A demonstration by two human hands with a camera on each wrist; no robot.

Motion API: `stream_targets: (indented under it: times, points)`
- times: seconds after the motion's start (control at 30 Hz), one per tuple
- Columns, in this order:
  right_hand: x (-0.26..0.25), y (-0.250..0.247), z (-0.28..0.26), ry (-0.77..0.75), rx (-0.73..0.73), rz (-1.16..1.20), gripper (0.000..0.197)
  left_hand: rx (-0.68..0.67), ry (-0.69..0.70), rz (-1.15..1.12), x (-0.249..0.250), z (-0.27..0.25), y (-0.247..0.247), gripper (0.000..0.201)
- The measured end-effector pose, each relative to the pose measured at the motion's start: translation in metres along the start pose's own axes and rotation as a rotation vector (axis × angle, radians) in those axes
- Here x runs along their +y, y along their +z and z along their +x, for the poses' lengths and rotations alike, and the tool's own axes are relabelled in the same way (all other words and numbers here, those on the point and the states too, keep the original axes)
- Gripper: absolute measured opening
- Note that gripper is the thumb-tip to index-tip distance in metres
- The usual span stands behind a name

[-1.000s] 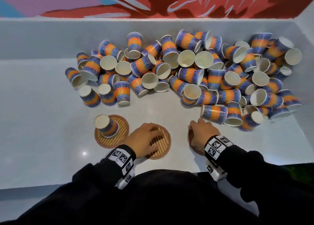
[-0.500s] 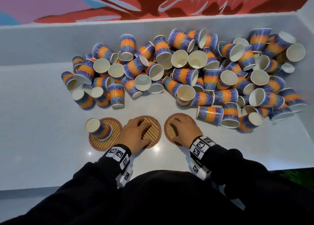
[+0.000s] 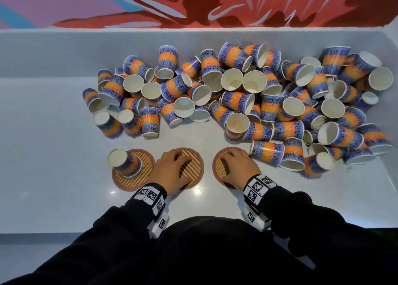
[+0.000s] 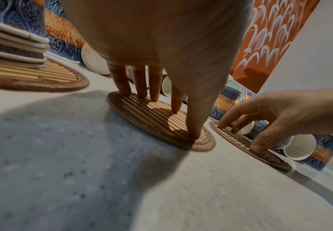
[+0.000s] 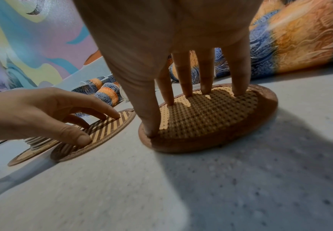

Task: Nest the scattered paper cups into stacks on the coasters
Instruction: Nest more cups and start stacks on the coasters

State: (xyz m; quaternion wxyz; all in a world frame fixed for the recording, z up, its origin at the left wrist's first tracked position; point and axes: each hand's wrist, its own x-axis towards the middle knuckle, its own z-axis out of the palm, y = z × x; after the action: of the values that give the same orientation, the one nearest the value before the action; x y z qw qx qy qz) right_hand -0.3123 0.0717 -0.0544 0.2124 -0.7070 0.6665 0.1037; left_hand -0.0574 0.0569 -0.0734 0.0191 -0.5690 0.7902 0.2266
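Observation:
Three round woven coasters lie in a row near the front edge. On the left coaster (image 3: 143, 177) stands an upside-down stack of nested blue-and-orange cups (image 3: 125, 163). My left hand (image 3: 172, 169) presses its straight fingertips (image 4: 153, 96) on the striped middle coaster (image 3: 197, 163). My right hand (image 3: 239, 166) presses its fingertips (image 5: 187, 92) on the checked right coaster (image 3: 219, 166). Neither hand holds a cup. A big pile of loose cups (image 3: 247, 99) lies behind the coasters.
The white counter (image 3: 53, 155) has a low back ledge (image 3: 64, 54) and a right side wall (image 3: 394, 48). Two lying cups (image 3: 277, 153) sit right beside the right coaster. A painted mural wall (image 3: 193, 5) is behind.
My right hand slid its coaster leftward, closer to the middle coaster. The left hand stayed on the middle coaster. The head view shifted slightly.

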Motion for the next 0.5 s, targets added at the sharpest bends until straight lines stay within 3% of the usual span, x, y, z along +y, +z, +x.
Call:
stream_targets:
  times: [0.33, 0.5]
  points:
    - [0.006, 0.006, 0.002, -0.01, -0.006, 0.007, 0.084, 0.007, 0.006, 0.002, 0.0, 0.0, 0.003, 0.071]
    - [0.007, 0.004, -0.009, -0.012, 0.078, 0.052, 0.093, 0.076, 0.032, -0.079, 0.004, 0.0, -0.001, 0.064]
